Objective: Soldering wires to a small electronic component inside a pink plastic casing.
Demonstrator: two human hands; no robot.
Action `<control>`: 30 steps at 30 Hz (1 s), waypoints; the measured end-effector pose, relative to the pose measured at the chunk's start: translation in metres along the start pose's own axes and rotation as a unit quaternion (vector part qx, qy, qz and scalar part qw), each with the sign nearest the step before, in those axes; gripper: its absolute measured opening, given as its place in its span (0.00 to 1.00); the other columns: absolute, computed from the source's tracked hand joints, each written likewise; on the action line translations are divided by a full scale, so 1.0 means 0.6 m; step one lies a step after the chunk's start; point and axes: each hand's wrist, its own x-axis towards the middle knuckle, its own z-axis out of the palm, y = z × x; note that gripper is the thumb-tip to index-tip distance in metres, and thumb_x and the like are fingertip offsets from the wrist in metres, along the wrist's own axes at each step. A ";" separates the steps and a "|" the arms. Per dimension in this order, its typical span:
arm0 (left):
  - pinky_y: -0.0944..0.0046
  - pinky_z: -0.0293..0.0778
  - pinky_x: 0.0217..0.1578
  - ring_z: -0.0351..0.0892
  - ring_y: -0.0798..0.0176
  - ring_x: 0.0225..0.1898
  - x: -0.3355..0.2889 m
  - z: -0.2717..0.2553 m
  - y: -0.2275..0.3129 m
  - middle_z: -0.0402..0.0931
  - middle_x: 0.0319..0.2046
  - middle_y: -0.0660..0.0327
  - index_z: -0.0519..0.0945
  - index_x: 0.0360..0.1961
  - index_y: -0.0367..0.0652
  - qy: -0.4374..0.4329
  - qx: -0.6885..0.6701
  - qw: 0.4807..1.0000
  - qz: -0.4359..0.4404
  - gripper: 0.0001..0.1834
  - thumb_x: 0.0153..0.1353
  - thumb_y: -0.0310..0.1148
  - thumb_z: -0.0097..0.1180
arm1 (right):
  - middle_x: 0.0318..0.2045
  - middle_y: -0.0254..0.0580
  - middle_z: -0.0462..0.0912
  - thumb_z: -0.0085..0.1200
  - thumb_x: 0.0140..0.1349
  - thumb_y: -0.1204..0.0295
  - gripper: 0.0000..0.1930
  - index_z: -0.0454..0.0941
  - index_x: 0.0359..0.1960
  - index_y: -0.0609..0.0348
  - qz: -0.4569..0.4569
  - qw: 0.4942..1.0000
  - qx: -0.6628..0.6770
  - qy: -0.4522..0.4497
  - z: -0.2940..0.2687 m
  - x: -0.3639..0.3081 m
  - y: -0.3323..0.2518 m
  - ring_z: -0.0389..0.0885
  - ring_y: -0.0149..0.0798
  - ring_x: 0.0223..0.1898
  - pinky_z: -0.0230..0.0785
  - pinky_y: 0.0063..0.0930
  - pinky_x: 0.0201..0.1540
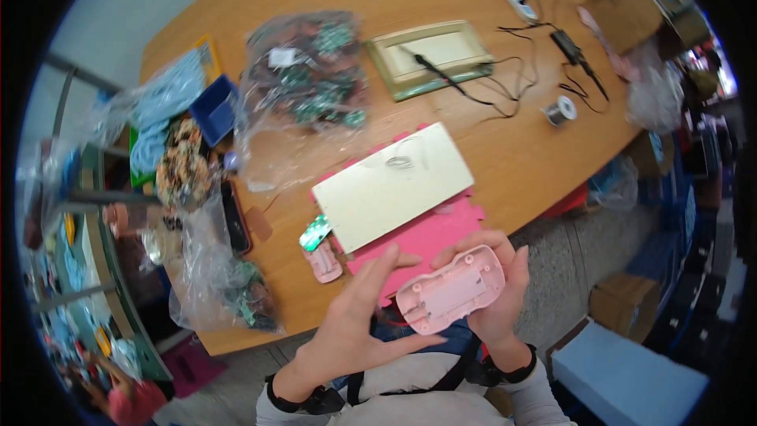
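Observation:
A pale pink plastic casing half (455,292) rests in my right hand (509,317), its hollow inside facing up. Fingers curl behind the casing and around its right end. Screw posts and a rectangular compartment show inside it, with a thin red wire at its left end. My left hand (353,339) is just left of the casing, fingers spread and thumb reaching under its lower edge; whether the thumb touches it I cannot tell. On the table further left lies another pink casing piece (323,264) with a green circuit board (315,232) at its top.
A cream board (394,189) with thin wire on it lies over a pink foam mat (422,243). Behind are a bag of circuit boards (307,71), a soldering iron (445,78) on a cream tray (386,63), and a solder spool (561,111). A blue bin (214,111) stands left.

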 end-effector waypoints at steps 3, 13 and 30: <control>0.60 0.59 0.50 0.69 0.54 0.48 0.050 0.013 0.029 0.70 0.46 0.52 0.57 0.57 0.38 -0.068 0.062 0.994 -0.052 0.53 0.28 0.40 0.72 | 0.28 0.50 0.75 0.16 0.61 0.46 0.32 0.66 0.35 0.62 -0.056 0.996 0.072 -0.012 -0.063 0.007 -0.050 0.76 0.39 0.33 0.70 0.30 0.37; 0.69 0.70 0.34 0.72 0.65 0.34 0.264 0.177 -0.009 0.69 0.34 0.57 0.65 0.50 0.33 -0.088 -0.274 0.912 -0.293 0.32 0.42 0.27 0.63 | 0.25 0.50 0.75 0.15 0.60 0.44 0.31 0.64 0.33 0.58 -0.048 0.984 0.109 0.130 -0.272 0.161 -0.171 0.76 0.39 0.30 0.70 0.29 0.35; 0.78 0.68 0.20 0.72 0.75 0.21 0.296 0.187 0.034 0.73 0.29 0.57 0.67 0.46 0.32 -0.087 -0.227 0.907 -0.343 0.22 0.46 0.18 0.56 | 0.32 0.51 0.73 0.19 0.62 0.48 0.26 0.61 0.39 0.59 -0.184 0.944 -0.009 0.274 -0.279 0.078 -0.138 0.74 0.38 0.35 0.67 0.29 0.39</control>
